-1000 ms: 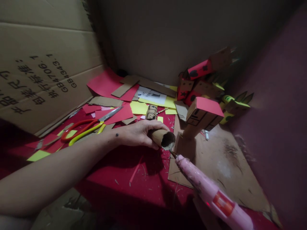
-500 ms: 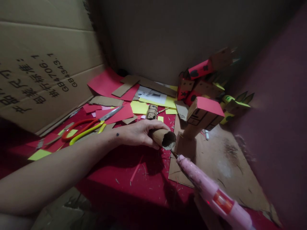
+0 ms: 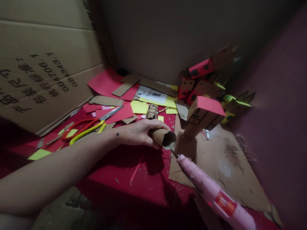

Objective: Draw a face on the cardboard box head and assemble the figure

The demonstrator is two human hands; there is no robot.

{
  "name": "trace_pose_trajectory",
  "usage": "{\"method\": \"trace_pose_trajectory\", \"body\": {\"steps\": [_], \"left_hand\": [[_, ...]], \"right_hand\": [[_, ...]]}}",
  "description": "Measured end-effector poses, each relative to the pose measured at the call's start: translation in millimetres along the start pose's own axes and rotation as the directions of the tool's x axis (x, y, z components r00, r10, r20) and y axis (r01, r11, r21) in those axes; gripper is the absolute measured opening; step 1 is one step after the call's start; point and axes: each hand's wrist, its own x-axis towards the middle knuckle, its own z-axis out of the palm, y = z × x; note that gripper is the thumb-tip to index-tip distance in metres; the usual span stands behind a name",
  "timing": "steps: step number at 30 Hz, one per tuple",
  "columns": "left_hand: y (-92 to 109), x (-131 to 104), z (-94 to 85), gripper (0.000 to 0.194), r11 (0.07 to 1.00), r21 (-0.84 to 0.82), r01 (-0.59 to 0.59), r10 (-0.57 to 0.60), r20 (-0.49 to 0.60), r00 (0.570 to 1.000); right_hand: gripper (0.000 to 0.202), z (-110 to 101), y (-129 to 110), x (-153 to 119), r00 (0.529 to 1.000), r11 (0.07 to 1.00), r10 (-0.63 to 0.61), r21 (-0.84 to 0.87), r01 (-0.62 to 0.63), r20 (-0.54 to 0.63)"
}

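My left hand [image 3: 141,133] is closed around a cardboard tube [image 3: 160,136], its ragged open end turned toward me and to the right. A pink hot glue gun [image 3: 203,183] points up and left from the lower right, its nozzle at the lower rim of that opening. My right hand [image 3: 203,204] shows only as a dim part under the gun's body, gripping it; most of it is hidden or in shadow. Just behind the left hand lies another cardboard roll [image 3: 152,111] with black drawn marks.
Red-and-yellow-handled scissors [image 3: 92,124] lie left among paper scraps. A cardboard figure with a red-topped box head [image 3: 206,111] stands on a cardboard sheet [image 3: 216,159] at right. Decorated red pieces [image 3: 201,70] are piled behind. A big carton [image 3: 48,64] walls the left side.
The glue gun's rear has shifted very slightly right, with its nozzle still at the tube's rim. My left hand and the tube have kept their place.
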Motion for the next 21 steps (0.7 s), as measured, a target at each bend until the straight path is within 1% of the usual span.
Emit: {"method": "trace_pose_trajectory", "body": {"steps": [9,12,16,17,19,21], "left_hand": [[1.0,0.1,-0.6,0.039,1.000,0.007,0.014,-0.014,0.007,1.000],[0.2,0.1,-0.2,0.039,1.000,0.007,0.011,-0.011,0.010,1.000],[-0.7,0.1,0.3,0.039,1.000,0.014,0.006,-0.006,0.008,1.000],[-0.9,0.2,0.3,0.039,1.000,0.012,0.005,-0.005,0.008,1.000],[-1.2,0.2,0.3,0.040,1.000,0.010,0.005,-0.005,0.012,1.000],[-1.3,0.2,0.2,0.040,1.000,0.011,0.004,-0.005,0.014,1.000]], "right_hand": [[0.033,2.0,1.5,-5.2,1.000,1.000,0.011,0.001,-0.011,0.018],[0.032,5.7,15.9,7.9,0.999,1.000,0.030,-0.004,-0.030,0.044],[0.017,8.8,47.2,38.0,0.994,0.998,0.068,-0.024,-0.066,0.081],[0.017,8.6,53.1,42.7,0.994,0.997,0.073,-0.028,-0.071,0.087],[0.022,7.9,59.3,44.2,0.993,0.996,0.081,-0.029,-0.079,0.089],[0.029,7.8,58.5,36.5,0.992,0.996,0.088,-0.027,-0.086,0.086]]}}
